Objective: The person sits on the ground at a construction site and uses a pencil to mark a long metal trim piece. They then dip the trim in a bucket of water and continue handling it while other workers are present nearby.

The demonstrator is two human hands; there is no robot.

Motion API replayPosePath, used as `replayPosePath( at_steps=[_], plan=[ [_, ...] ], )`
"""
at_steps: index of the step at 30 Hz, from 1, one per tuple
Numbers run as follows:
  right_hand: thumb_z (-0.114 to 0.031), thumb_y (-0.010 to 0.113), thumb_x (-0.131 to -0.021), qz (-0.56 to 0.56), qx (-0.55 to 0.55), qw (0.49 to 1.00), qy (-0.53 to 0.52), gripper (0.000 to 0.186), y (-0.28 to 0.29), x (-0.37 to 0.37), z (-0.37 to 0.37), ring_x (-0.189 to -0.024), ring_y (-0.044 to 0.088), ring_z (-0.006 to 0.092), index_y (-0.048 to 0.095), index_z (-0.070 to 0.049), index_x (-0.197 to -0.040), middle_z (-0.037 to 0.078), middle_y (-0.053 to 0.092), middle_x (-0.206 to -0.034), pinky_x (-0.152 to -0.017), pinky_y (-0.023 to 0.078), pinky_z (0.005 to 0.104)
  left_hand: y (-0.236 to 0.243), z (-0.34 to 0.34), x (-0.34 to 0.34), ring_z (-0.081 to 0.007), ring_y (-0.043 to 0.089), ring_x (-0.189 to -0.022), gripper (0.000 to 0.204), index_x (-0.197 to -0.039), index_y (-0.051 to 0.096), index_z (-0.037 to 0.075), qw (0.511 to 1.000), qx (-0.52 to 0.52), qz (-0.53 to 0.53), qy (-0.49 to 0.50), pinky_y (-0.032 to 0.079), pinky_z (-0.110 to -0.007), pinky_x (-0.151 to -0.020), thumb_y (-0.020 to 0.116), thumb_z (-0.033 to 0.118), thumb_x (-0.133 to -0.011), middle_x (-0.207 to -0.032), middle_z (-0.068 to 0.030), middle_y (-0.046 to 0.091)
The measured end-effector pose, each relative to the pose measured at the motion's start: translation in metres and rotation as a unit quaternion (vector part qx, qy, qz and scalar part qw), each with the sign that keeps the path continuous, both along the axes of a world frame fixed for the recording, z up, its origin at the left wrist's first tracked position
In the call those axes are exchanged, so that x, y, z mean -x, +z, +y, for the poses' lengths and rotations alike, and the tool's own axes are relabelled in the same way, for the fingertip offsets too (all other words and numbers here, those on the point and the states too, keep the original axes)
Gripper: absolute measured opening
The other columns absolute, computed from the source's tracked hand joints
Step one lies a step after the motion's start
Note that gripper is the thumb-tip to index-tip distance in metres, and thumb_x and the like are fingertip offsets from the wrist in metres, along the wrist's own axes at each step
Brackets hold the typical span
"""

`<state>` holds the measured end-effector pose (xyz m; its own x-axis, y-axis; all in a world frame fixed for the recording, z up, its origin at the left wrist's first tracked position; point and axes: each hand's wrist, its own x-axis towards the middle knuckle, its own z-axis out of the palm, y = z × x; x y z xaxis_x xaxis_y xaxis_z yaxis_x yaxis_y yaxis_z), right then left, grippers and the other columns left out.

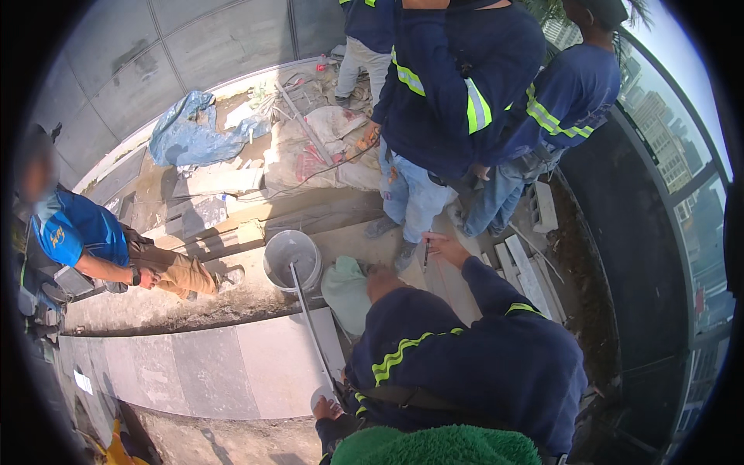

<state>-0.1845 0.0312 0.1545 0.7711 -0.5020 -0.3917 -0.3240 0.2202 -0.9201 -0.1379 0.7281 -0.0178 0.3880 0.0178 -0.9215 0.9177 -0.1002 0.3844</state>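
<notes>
Neither my left hand nor my right hand can be made out. Low in the picture a green fuzzy cloth [438, 447] lies close to the camera. Just beyond it a co-worker in a navy jacket [480, 376] with lime stripes bends low. That person's raised hand [447, 246] pinches a slim dark, pen-like stick [426, 254]. Another hand [325, 408], at the end of a navy sleeve, touches the edge of a pale slab [279, 364], beside the near end of a long pole [306, 314]. The pole's far end leans in a grey bucket [273, 267]. Pale green cloth [345, 291] shows beside the bucket.
Co-workers in navy jackets [465, 85] stand ahead; a person in a blue shirt [81, 229] is at the left. Rubble, sacks [333, 128] and a blue tarp [194, 136] lie far left. Stacked strips [527, 271] and a concrete block [542, 208] sit by the right glass wall.
</notes>
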Motion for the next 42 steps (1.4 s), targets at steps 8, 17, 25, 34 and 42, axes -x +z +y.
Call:
replayPosePath(
  at_steps=[8,17,25,34,42],
  plan=[
    [-0.01,0.063,-0.108,-0.286,0.216,0.86,-0.362,0.034,0.19,0.006,-0.167,-0.105,0.075,0.0208,0.059,-0.001,-0.14,0.011,0.073,-0.121,-0.088,0.061,0.0332,0.025,-0.021,-0.092,-0.0283,0.067,-0.089,0.056,-0.132,0.059,0.001,0.957,-0.052,-0.162,-0.234,0.06,-0.045,-0.066,0.06,0.049,-0.104,-0.113,-0.0138,0.066],
    [-0.018,0.07,-0.102,-0.259,0.352,0.808,-0.395,0.041,0.318,0.016,-0.326,-0.102,0.068,0.0142,0.064,0.004,-0.136,0.007,0.073,-0.119,-0.09,0.054,0.029,0.115,-0.135,-0.206,-0.0241,0.069,-0.108,0.063,-0.152,0.055,0.008,0.979,-0.049,-0.182,-0.081,0.059,-0.042,-0.08,0.06,0.052,-0.107,-0.139,-0.0112,0.067],
    [-0.019,0.07,-0.103,-0.233,0.379,0.825,-0.347,0.039,0.293,0.033,-0.386,-0.111,0.068,0.0213,0.061,0.001,-0.135,0.009,0.072,-0.124,-0.096,0.053,0.0349,0.121,-0.087,-0.171,-0.0139,0.067,-0.092,0.055,-0.142,0.066,0.013,0.97,-0.105,-0.156,-0.154,0.057,-0.034,-0.071,0.066,0.052,-0.104,-0.12,-0.0036,0.071],
    [-0.011,0.071,-0.102,-0.231,0.503,0.775,-0.305,0.036,0.301,0.051,-0.43,-0.117,0.068,0.0195,0.061,0.001,-0.134,0.009,0.073,-0.126,-0.094,0.056,0.0333,0.085,0.011,-0.045,-0.0269,0.071,-0.101,0.07,-0.154,0.05,0.004,0.981,-0.039,-0.13,0.142,0.059,-0.039,-0.072,0.062,0.053,-0.106,-0.137,-0.0164,0.068],
    [-0.008,0.076,-0.096,-0.243,0.336,0.78,-0.469,0.026,0.313,0.049,-0.305,-0.096,0.07,0.0184,0.071,0.0,-0.119,0.01,0.073,-0.11,-0.079,0.055,0.0299,0.102,0.094,0.0,-0.0368,0.071,-0.114,0.071,-0.153,0.049,0.002,0.955,-0.018,-0.206,0.211,0.061,-0.047,-0.086,0.064,0.052,-0.106,-0.148,-0.024,0.061]
  ],
)
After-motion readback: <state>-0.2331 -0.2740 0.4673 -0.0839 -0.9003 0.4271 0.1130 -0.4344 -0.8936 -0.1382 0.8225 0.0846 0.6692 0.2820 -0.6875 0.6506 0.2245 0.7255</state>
